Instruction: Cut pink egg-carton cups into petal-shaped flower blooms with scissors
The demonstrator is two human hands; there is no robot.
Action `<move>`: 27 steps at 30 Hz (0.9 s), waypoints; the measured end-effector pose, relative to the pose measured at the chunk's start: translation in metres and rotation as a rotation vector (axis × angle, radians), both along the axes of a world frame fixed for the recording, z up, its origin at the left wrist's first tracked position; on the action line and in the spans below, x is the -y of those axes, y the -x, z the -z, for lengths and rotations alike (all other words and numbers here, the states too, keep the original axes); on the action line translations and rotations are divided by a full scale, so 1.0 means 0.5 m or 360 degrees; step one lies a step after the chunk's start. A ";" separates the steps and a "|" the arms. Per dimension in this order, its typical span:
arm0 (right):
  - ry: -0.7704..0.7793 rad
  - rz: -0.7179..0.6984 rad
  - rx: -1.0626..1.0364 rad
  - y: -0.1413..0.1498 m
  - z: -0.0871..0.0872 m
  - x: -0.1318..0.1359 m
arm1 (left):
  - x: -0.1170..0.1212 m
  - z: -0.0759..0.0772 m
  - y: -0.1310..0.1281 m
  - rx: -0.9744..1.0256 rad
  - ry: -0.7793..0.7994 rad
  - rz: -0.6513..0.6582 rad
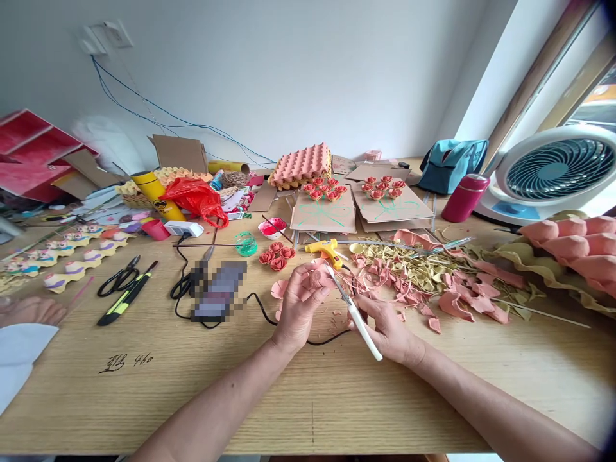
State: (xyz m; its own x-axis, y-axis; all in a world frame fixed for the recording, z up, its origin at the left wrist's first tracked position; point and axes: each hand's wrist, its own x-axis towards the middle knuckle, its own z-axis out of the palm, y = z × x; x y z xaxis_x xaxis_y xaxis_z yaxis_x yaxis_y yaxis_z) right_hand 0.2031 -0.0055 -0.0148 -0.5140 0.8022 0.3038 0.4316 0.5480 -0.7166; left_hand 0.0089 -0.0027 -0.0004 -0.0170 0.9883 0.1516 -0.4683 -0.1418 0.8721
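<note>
Between the fingers of my left hand (299,307) is a pink egg-carton piece (321,280). My right hand (387,328) grips white-handled scissors (364,330), whose blades reach up to the edge of that piece. Whether the blades are parted is hard to make out. Behind my left hand lie pink carton cups (279,289), partly hidden by it. A yellow glue gun (323,248) rests just beyond both hands, and red paper-pulp roses (276,255) stand to its left.
Pink and yellow carton scraps (414,276) cover the table at right, before stacked egg trays (577,250) and a fan (553,170). Cardboard panels with roses (323,215) stand behind. Black scissors (119,279), a cutter (128,295) and cables lie left. Another person's hand (33,311) is at far left.
</note>
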 end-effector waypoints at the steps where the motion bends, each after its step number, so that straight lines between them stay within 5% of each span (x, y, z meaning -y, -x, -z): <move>1: 0.0028 0.0026 -0.0020 -0.001 0.001 0.000 | -0.002 0.001 0.001 -0.0010 0.0001 -0.0008; 11: 0.0501 0.0176 -0.0714 0.002 -0.008 -0.002 | 0.016 0.015 -0.023 -0.0244 -0.0005 0.0191; 18: 0.0576 0.0168 -0.0798 0.006 -0.014 0.001 | 0.022 0.049 -0.031 -0.0477 -0.0163 0.0227; 27: 0.0561 0.0025 -0.0790 -0.009 0.011 -0.006 | 0.018 0.034 -0.026 -0.0318 -0.0106 0.0385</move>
State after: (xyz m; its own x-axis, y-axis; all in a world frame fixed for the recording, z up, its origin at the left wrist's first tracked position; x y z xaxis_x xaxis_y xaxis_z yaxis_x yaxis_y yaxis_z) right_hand 0.2078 -0.0027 -0.0202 -0.3662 0.9045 0.2188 0.0058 0.2373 -0.9714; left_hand 0.0217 -0.0115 -0.0175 0.2538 0.9479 0.1925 -0.3156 -0.1069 0.9428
